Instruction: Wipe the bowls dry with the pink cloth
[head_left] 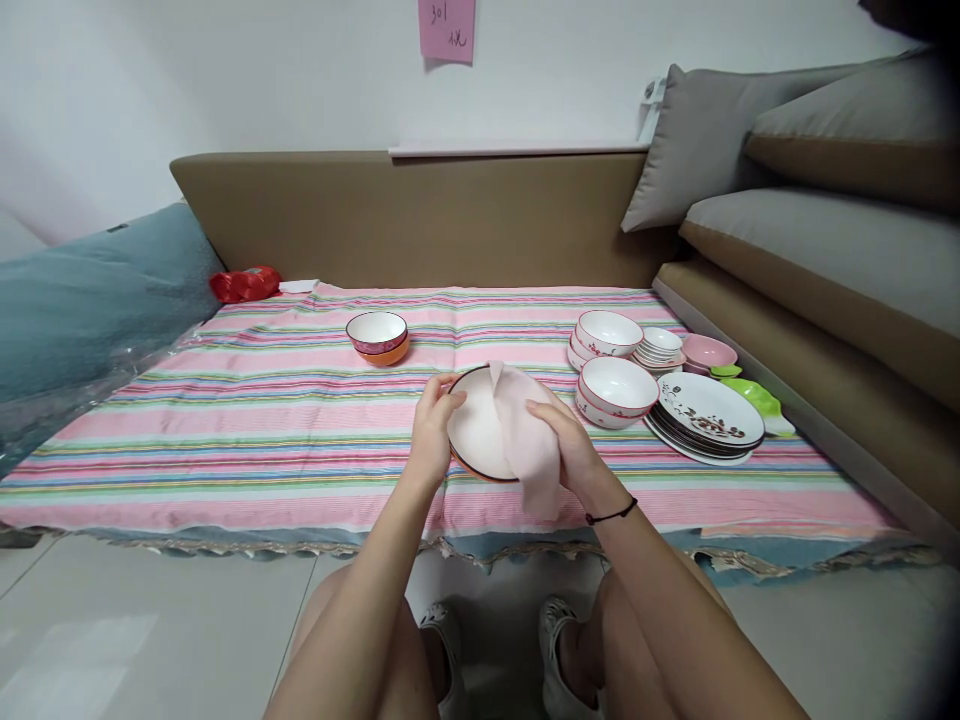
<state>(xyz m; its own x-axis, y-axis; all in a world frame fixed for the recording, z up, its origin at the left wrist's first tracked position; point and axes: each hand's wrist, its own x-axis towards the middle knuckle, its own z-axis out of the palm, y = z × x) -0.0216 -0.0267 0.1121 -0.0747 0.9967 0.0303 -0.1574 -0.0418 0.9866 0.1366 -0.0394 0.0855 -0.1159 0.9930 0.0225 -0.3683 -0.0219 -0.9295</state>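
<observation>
Between my hands is a bowl (pixel 475 430) with a white inside, a dark rim and an orange outer edge, tilted toward me over the front of the striped cloth. My left hand (pixel 433 425) grips its left rim, thumb on the inner side. At the right, my right hand (pixel 568 440) is closed on a pale pink wiping cloth (pixel 525 420), which lies over the bowl's right part and hangs below it. The cloth hides the bowl's right rim. Farther back on the left, a bowl with a patterned dark pink outside (pixel 376 330) is stacked on an orange bowl (pixel 388 355).
To the right stand white bowls with red rims (pixel 619 385), a stack of small dishes (pixel 660 345), flower-patterned plates (pixel 712 412), pink bowls (pixel 709 352) and a green leaf-shaped dish (pixel 754 398). Cushions (pixel 825 230) border the right; a red bundle (pixel 246 284) lies back left.
</observation>
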